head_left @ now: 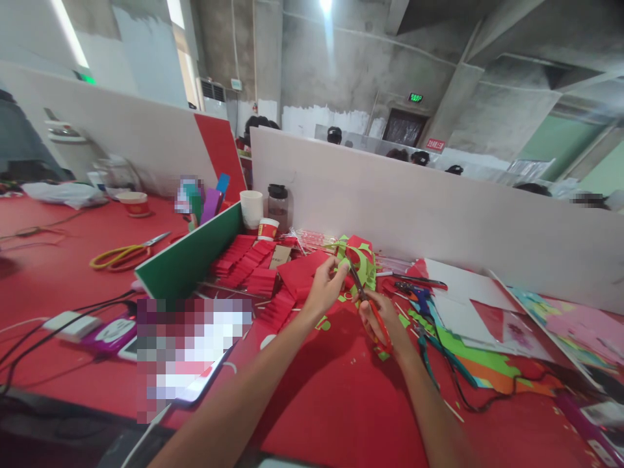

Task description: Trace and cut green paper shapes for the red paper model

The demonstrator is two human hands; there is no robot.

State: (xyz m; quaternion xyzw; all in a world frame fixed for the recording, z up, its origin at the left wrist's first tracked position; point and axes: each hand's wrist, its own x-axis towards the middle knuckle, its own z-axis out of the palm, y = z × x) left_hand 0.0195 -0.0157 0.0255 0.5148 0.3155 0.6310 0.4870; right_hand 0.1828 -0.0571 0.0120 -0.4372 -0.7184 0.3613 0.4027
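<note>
My left hand [324,286] pinches a green paper cutout [363,260] with red layers, holding it up over the red table [316,403]. My right hand [383,318] grips red-handled scissors [368,302], whose blades point up into the green paper. Both hands meet just in front of the white partition [439,208]. Small green paper scraps [404,320] lie under and around my hands.
Folded red paper stacks [248,266] lie left of my hands beside a green board [190,257]. Yellow-handled scissors [124,255], paper cups [252,208], a dark bottle [277,207], cables and a power strip [73,325] sit at left. Coloured sheets [482,325] cover the right. People sit beyond the partition.
</note>
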